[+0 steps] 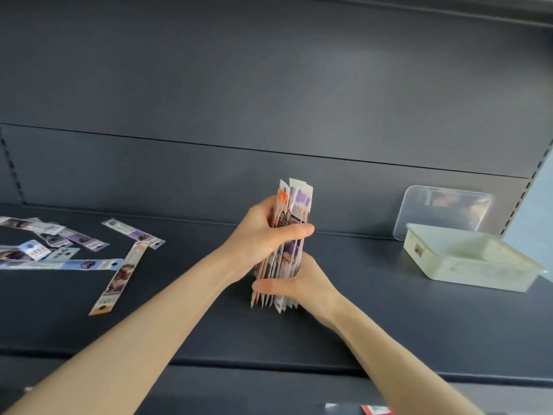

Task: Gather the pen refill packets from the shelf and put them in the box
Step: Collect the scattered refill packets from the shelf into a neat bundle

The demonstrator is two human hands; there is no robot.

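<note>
Open box (466, 269), clear lid (443, 211) behind it

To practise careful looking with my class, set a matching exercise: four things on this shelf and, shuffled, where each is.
1 bundle of packets
2 loose packets
3 box
4 lid

A leaning against the back panel
B scattered at left on the shelf
C gripped upright by left hand and right hand
D open, at right on the shelf

Pairs: 1-C, 2-B, 3-D, 4-A
</note>
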